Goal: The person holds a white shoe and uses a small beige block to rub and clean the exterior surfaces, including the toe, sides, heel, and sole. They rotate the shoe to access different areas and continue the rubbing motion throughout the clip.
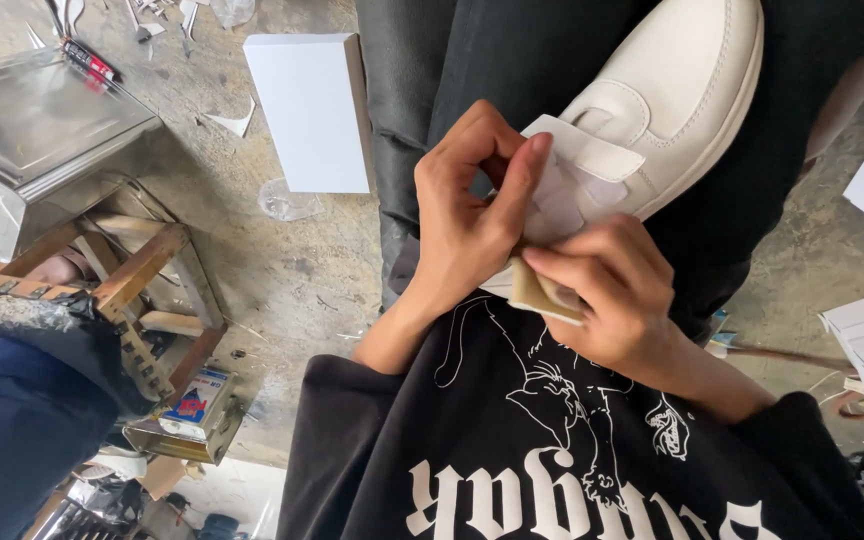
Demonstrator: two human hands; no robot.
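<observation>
Fingers of the left hand (467, 215) pinched the smooth white leather shoe (672, 95); the right hand (607, 290) clamped a tan block (537, 292).

Your left hand (472, 215) and right hand (612, 290) crowd the strap end of the cream-white leather shoe (672, 90); its toe stays open to reach. A flat white cardboard box (312, 110) lies left on the concrete floor (272, 270), with a metal case on a wooden stool (82, 190) farther left
</observation>
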